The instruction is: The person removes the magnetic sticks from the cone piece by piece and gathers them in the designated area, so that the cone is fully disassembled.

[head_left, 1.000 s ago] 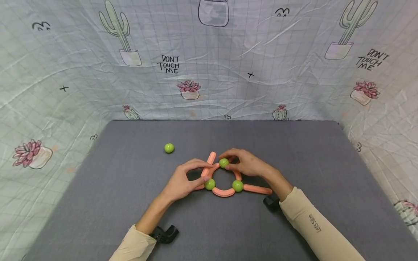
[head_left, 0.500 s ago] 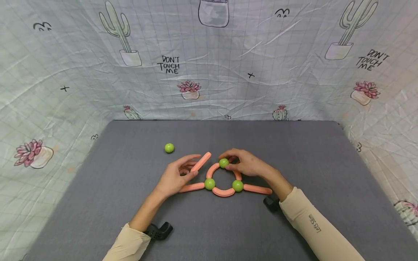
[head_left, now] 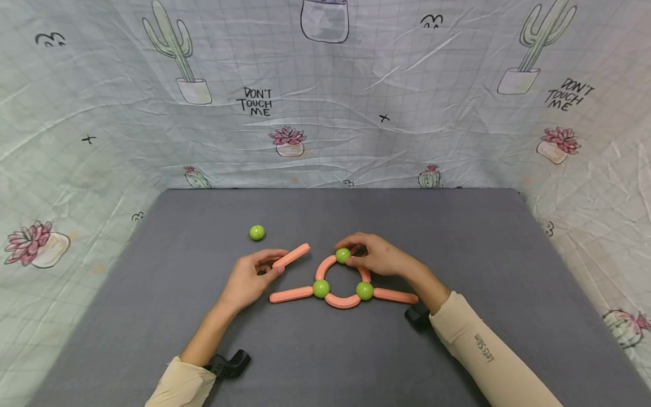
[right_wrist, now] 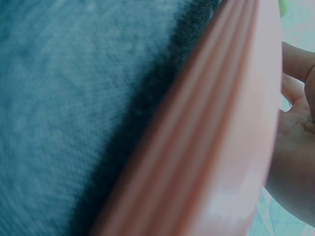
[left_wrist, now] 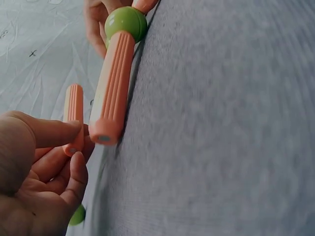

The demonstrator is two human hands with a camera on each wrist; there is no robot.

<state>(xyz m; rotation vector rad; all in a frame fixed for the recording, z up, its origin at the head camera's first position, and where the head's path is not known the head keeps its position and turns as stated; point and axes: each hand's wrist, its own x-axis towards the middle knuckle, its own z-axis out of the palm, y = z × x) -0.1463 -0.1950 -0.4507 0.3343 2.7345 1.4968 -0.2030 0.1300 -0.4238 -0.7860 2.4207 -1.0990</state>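
My left hand [head_left: 249, 281] pinches a straight orange rod [head_left: 292, 256] between thumb and fingers, left of a ring of parts on the table. That ring joins curved orange rods [head_left: 342, 301] with green balls. My right hand [head_left: 378, 255] holds the top green ball [head_left: 343, 256] of the ring between thumb and fingers. A straight rod [head_left: 291, 294] sticks out from the ring's left ball [head_left: 321, 289], another rod [head_left: 396, 295] from its right ball [head_left: 364, 291]. In the left wrist view the held rod [left_wrist: 75, 105] shows ridges and a small metallic spot at its end.
A loose green ball [head_left: 257, 232] lies on the grey table [head_left: 305, 356], behind my left hand. A patterned cloth [head_left: 335, 85] hangs around the table's back and sides. Close to the right wrist camera, one rod [right_wrist: 211, 137] covers much of the view.
My left hand has pulled back to the left from the ring with the straight rod, which has tilted flatter. The right hand keeps its hold on the top ball.
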